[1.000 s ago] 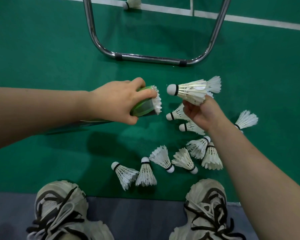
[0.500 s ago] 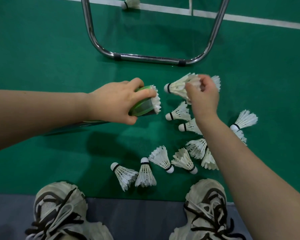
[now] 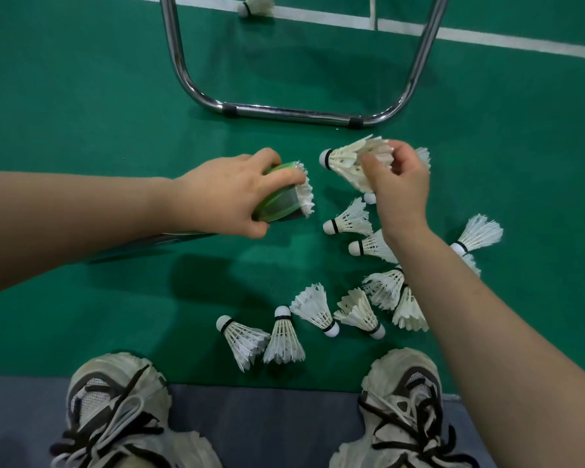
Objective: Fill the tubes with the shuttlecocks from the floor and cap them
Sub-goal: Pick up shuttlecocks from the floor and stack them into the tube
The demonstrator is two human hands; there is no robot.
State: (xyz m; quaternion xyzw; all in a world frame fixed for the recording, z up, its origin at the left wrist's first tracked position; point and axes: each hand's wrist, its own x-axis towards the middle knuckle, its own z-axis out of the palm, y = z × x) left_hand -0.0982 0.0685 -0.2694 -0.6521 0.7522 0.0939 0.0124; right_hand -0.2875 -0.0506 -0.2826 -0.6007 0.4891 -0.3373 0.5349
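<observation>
head view: at centre frame the left hand [image 3: 230, 194] grips a green tube [image 3: 277, 204] near its mouth, where white feathers [image 3: 306, 194] stick out. just right of it, apart from the mouth, the right hand [image 3: 399, 184] pinches the skirt of a shuttlecock [image 3: 343, 160], its cork pointing left toward the tube. loose shuttlecocks [image 3: 352, 219] lie on the green floor [image 3: 81, 96] in the lower centre and right. a chrome frame [image 3: 294, 111] stands at upper centre; two laced shoes [image 3: 115, 410] fill the bottom edge.
</observation>
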